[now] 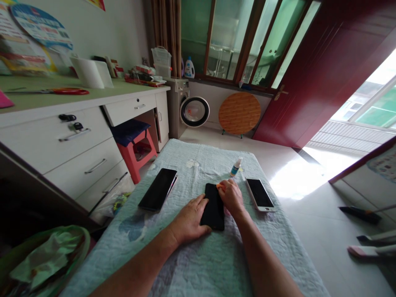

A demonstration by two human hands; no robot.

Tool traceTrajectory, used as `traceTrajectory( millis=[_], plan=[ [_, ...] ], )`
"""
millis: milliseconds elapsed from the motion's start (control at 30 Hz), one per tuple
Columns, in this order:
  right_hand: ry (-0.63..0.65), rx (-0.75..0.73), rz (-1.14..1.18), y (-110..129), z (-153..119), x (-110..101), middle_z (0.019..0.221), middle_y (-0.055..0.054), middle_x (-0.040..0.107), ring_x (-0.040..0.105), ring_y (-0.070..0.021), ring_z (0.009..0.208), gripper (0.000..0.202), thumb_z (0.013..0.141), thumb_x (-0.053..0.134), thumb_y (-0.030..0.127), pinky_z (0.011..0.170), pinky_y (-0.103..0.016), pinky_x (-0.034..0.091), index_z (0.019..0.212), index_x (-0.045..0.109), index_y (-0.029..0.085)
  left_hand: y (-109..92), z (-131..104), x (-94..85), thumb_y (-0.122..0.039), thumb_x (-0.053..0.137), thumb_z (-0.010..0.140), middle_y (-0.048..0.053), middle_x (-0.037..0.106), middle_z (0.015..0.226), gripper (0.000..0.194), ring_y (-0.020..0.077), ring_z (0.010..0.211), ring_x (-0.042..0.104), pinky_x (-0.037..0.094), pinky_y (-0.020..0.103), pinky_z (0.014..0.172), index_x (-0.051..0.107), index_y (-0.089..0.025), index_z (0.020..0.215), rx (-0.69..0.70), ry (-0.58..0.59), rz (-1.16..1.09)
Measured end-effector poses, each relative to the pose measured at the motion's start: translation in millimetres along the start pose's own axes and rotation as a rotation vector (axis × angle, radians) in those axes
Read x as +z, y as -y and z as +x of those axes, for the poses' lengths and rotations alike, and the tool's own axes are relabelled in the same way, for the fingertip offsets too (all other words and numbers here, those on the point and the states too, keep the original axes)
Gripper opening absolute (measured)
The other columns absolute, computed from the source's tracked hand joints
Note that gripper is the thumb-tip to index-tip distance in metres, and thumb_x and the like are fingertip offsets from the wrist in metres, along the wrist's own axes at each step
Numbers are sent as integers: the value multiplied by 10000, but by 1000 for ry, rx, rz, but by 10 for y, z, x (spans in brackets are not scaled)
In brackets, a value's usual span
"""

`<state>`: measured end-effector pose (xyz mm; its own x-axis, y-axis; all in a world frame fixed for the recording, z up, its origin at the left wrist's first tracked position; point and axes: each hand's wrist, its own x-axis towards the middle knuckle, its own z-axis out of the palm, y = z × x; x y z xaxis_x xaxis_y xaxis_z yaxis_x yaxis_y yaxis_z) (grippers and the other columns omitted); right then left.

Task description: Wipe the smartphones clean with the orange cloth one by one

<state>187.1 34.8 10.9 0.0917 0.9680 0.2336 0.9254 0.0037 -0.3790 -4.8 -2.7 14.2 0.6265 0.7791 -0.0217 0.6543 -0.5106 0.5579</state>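
Note:
A black phone (213, 206) lies screen-up in the middle of a cloth-covered table (185, 264). My left hand (189, 220) rests flat on the cloth and presses against the phone's left edge. My right hand (231, 197) sits at the phone's upper right corner, its fingers closed on a small orange cloth (220, 186) that touches the screen. A larger black phone (158, 188) lies to the left. To the right is a white phone (260, 194). A small spray bottle (236, 166) stands behind my right hand.
A white desk with drawers (77, 136) runs along the left, with a red stool (136, 150) under it. A green bag (43, 255) sits at the lower left. A washing machine (188, 109) and a round folded table (239, 113) stand at the far wall.

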Motion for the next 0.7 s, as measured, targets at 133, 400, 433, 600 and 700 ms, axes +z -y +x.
traceTrajectory(
  millis=[133,400,433,600,700],
  plan=[
    [-55,27,-40,-20,13,53,848,-53,598,533,-181,837,165,845,511,192,767,-262,363,875,673,188,-19,3,-10,-350,737,660,217,340,1481,828,323,1366,339,288,433,1139,402,-83,1369,-4,2,16],
    [-8,-74,-12,69,64,103,876,-55,596,519,-184,873,177,885,496,193,812,-267,351,897,672,203,-1,2,-4,-357,744,660,209,361,1471,820,335,1355,350,286,438,1140,417,-90,1363,6,1,7],
    [9,-98,-7,82,67,103,888,-53,596,516,-183,878,182,896,491,206,818,-268,347,915,672,207,0,1,-4,-355,746,657,207,365,1468,817,337,1352,353,287,437,1139,422,-90,1359,6,-3,1],
    [92,-191,-7,166,35,111,989,-35,583,475,-187,917,217,905,496,236,820,-281,328,1047,656,269,-28,4,-26,-334,749,644,189,396,1448,787,341,1333,371,292,437,1135,450,-98,1333,20,-12,-26],
    [115,-207,-22,218,-3,113,1041,-26,567,447,-199,959,262,894,507,230,814,-292,316,1111,630,311,-40,5,-38,-325,749,640,169,406,1443,796,335,1325,378,293,436,1132,436,-120,1343,32,-14,-37]
  ],
)
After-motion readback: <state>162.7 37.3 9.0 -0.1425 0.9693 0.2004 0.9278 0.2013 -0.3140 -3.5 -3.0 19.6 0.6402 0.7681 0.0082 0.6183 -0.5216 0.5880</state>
